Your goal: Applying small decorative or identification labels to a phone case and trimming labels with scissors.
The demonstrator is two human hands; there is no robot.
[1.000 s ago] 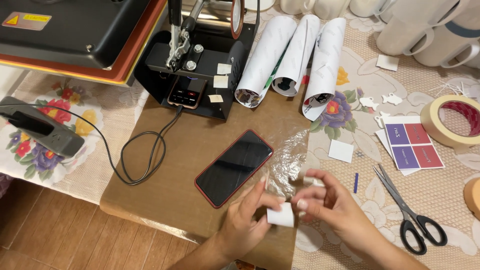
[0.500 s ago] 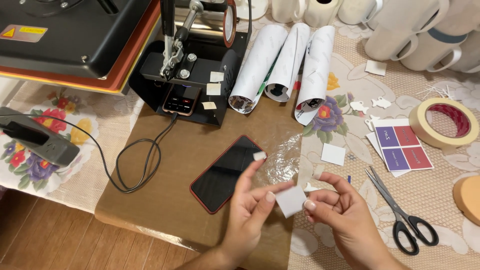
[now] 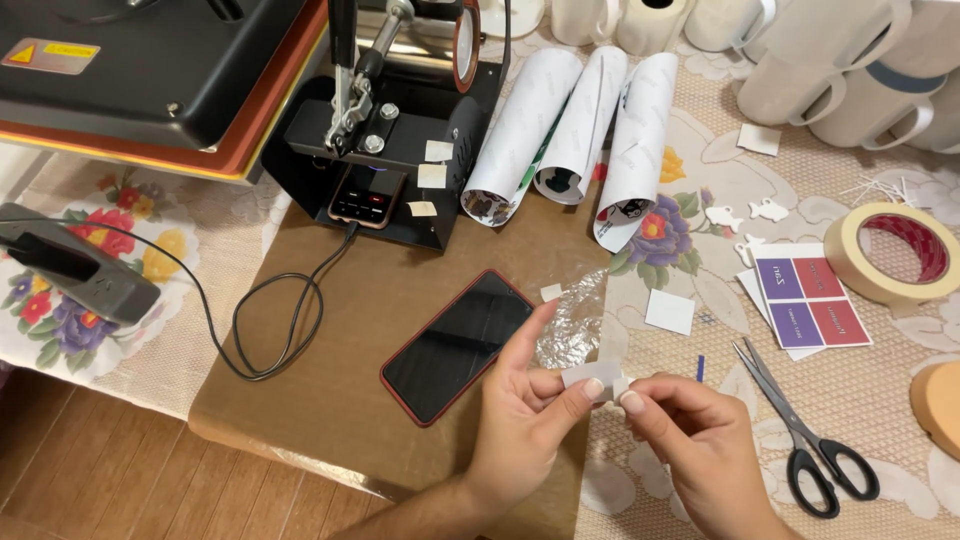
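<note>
Table [image 3: 880,390], floral lace cloth: brown mat [image 3: 370,340] with phone [image 3: 458,345], scissors [image 3: 805,430], tape roll [image 3: 892,252], paper rolls [image 3: 575,130].

Both hands brought together, fingertips meeting

The left hand [image 3: 520,420] is raised from the lower edge, palm turned inward, index finger extended upward and thumb pressed forward in a pinch. The right hand [image 3: 700,440] is angled in from the lower right, its fingers curled and thumb and forefinger closed tip to tip against the left thumb.
</note>
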